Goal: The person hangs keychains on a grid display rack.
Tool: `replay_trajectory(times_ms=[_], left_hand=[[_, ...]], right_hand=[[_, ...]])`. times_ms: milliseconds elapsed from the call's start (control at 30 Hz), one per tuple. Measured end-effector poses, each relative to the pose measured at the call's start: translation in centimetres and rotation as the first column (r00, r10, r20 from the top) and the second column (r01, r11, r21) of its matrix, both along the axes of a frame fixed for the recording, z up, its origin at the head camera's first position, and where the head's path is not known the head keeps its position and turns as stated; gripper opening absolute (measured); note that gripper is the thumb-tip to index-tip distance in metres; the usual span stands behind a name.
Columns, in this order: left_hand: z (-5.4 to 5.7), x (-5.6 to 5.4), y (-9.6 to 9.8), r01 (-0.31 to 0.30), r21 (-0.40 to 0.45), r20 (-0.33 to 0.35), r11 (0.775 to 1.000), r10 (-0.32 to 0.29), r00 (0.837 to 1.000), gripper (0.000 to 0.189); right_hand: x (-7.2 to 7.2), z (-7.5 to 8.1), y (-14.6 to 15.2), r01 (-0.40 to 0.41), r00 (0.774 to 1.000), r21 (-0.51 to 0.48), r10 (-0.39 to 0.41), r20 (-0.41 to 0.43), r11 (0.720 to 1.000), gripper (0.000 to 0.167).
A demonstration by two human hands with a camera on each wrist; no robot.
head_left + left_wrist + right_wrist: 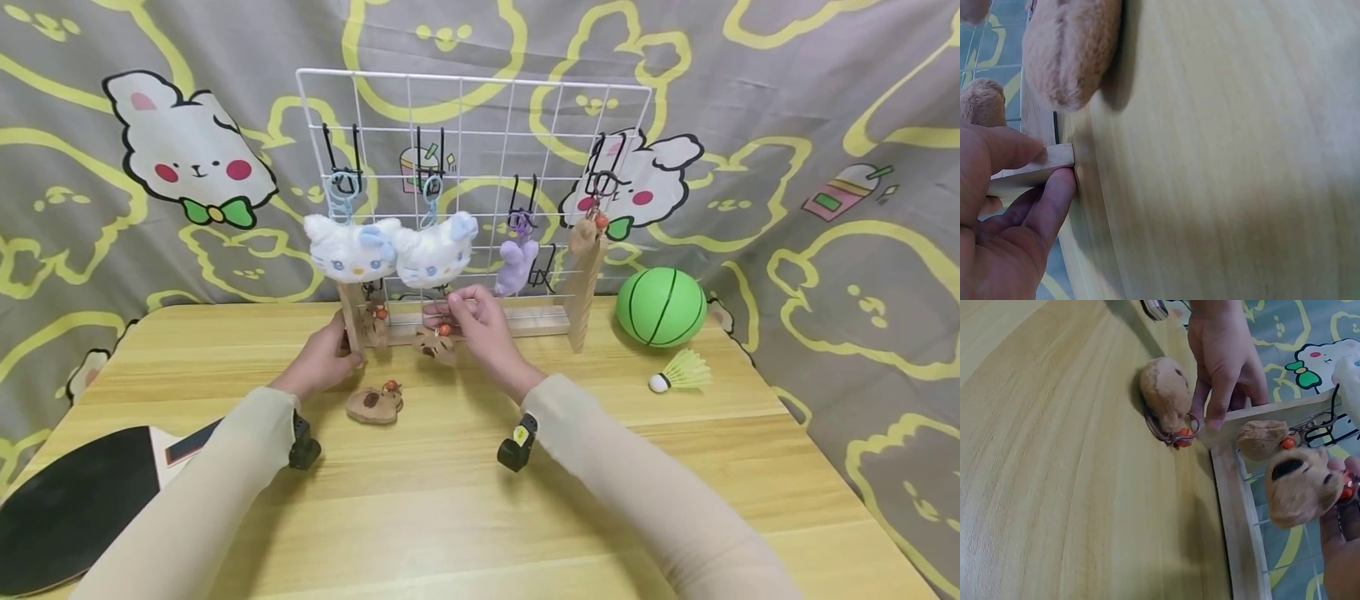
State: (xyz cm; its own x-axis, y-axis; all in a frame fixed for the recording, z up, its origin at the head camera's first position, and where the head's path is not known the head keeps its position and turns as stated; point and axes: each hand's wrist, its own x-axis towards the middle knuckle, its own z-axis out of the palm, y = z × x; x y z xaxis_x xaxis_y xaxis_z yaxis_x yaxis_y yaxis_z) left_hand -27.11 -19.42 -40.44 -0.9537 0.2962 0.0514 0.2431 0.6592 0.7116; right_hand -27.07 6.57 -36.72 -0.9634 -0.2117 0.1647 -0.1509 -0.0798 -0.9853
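My left hand [321, 360] grips the lower end of a wooden side post [1054, 159] of the white wire rack [480, 81], thumb on one face and fingers on the other. In front of the rack's lower part, my right hand [489, 333] pinches a small brown plush keychain [1300, 494] near its orange ball and ring. Another brown plush keychain [377, 322] hangs low at the left. A third brown plush [375, 405] lies on the table below the left post. Two white cat plushes [352, 250] hang above my hands.
A purple plush [516, 267] and a brown plush [583, 236] hang from black hooks toward the right. On the wooden table [420, 517] are a green ball [662, 307], a shuttlecock [681, 372] and a black paddle [82, 504]. Behind the rack hangs a printed curtain [750, 100].
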Motion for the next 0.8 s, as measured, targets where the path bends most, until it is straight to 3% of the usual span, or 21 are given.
replay_trajectory(times_ms=[300,467,600,800], left_hand=[[0.1,0.0,0.1,-0.006,0.004,-0.009,1.0,0.006,1.0,0.081],[0.1,0.0,0.1,-0.007,0.026,0.018,1.0,0.006,1.0,0.083],[0.0,0.0,-0.2,-0.01,0.013,0.023,1.0,0.01,1.0,0.083],[0.1,-0.1,0.0,0.001,0.002,0.022,1.0,-0.001,1.0,0.081]], right_hand=[[-0.8,-1.3,0.1,0.005,0.997,0.032,-0.007,0.072,0.999,0.013],[-1.0,-1.9,0.7,0.034,0.994,0.09,-0.043,0.096,0.995,0.023],[-0.8,-2.3,1.2,0.015,0.992,0.164,-0.035,0.122,0.986,0.032],[-0.5,-3.0,1.8,-0.011,0.984,0.197,-0.024,0.177,0.98,0.038]])
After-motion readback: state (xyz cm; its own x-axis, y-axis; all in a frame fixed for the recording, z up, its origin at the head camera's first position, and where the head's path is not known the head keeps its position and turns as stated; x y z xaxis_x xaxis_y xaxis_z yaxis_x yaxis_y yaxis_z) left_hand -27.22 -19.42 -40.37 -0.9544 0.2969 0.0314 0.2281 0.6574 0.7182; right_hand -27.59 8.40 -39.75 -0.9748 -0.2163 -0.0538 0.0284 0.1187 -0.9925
